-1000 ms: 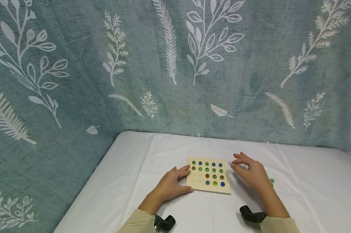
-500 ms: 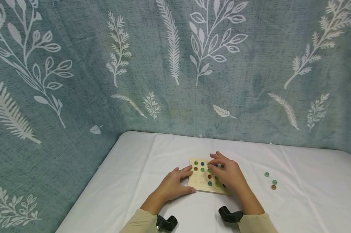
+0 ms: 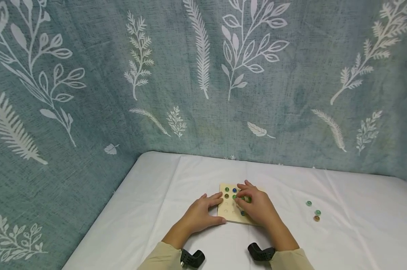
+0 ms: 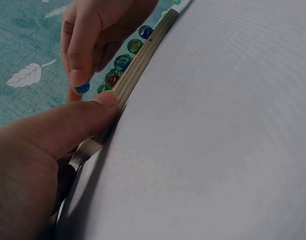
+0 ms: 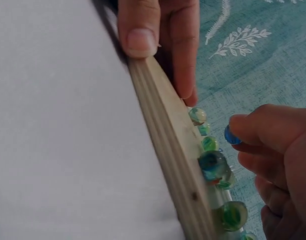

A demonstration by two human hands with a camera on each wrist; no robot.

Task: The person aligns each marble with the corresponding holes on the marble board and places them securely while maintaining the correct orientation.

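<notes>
A pale wooden board [image 3: 228,216] lies on the white table, with rows of round hollows and glass marbles in many of them. My left hand [image 3: 205,213] rests at its left side, fingers fairly straight at the left edge and thumb pressing by the front corner. My right hand [image 3: 257,204] is over the board, pinching a blue marble [image 5: 232,135] between thumb and finger. In the left wrist view this blue marble [image 4: 82,88] shows just beyond my left thumb. Green marbles [image 5: 235,215] sit along the board in the right wrist view. My right hand hides the board's right part.
Two green marbles, one farther back [image 3: 309,203] and one nearer [image 3: 318,212], lie loose on the table right of the board, beside an amber marble [image 3: 316,218]. A patterned blue-green curtain [image 3: 203,93] stands behind the table. Black wrist devices [image 3: 261,253] sit by both cuffs.
My right hand has come from right of the board to above it, then shifted slightly further left. The loose marbles on the right are now uncovered. My left hand stays at the board's edge.
</notes>
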